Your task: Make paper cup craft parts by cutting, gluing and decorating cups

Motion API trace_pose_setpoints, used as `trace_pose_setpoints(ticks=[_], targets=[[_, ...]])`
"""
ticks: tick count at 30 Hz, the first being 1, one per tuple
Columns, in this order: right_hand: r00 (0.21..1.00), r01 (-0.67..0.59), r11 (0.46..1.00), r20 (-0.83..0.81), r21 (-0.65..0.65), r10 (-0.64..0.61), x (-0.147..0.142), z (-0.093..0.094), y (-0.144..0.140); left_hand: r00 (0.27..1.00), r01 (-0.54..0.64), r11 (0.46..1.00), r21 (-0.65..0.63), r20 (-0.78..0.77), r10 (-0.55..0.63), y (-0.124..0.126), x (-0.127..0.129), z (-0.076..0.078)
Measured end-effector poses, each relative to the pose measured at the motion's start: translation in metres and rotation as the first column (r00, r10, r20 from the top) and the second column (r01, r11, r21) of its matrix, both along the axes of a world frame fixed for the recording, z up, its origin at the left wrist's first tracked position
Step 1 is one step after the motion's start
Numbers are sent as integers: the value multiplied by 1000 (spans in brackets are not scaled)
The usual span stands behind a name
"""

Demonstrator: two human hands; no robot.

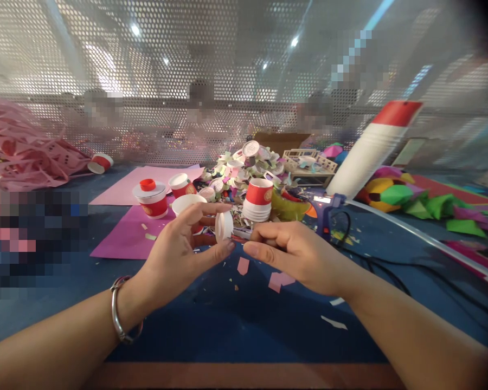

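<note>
**A:** Two bare hands meet over a blue tabletop (236, 325) in the head view. What does each hold?

**B:** The left hand (179, 254), a metal bangle (120, 317) on its wrist, pinches a small white paper disc (223, 226) on edge between thumb and forefinger; its fingers (211, 208) are closed on the disc's rim. The right hand (293, 254) has its fingers (260, 252) curled around a thin tool, seemingly a pen or a blade, whose tip (239, 234) points at nine o'clock, just beside the disc. Whether tip and disc touch cannot be told.

**A:** And where is the disc in the picture?

**B:** Near the centre, raised above the tabletop, directly in front of a white cup (187, 204) that sits behind the left hand's fingers.

**A:** What lies around the hands?

**B:** At twelve o'clock from the hands stands a stack of red-and-white paper cups (259, 199), with a heap of paper cuttings (244, 168) beyond it. At ten o'clock, a red cup capped with a white disc and a red bottle cap (150, 197) rests on a purple paper sheet (122, 233); a pink sheet (122, 187) lies behind it. At two o'clock, a blue glue gun (327, 211) stands near the right hand, its black cable (382, 265) trailing across the tabletop. Farther at two o'clock leans a large white tube with a red cap (374, 146), beside folded coloured paper shapes (410, 200). Pink paper scraps (278, 279) lie just below the hands, at six o'clock. A perforated metal screen (228, 81) closes the background.
</note>
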State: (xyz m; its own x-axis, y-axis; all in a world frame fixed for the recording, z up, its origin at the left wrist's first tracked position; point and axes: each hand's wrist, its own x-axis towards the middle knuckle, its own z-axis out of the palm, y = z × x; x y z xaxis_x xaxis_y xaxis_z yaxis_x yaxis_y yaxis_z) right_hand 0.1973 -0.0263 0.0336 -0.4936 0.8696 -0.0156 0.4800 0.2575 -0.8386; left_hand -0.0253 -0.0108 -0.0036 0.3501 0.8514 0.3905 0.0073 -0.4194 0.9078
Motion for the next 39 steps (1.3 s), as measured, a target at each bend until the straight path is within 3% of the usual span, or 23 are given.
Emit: trace_pose_setpoints(ticks=[8,33,39], targets=[[1000,19,999,-17,27,-19,11,-1,5,995,73,997,-9,71,-72,2,1,0],[997,-20,1000,-75,-15,19,12,-7,8,995,76,985,153,-71,-66,-1,0,-2],[994,-47,999,-99,-26,45,13,-7,7,993,33,975,220,-117,-7,-3,-2,-4]])
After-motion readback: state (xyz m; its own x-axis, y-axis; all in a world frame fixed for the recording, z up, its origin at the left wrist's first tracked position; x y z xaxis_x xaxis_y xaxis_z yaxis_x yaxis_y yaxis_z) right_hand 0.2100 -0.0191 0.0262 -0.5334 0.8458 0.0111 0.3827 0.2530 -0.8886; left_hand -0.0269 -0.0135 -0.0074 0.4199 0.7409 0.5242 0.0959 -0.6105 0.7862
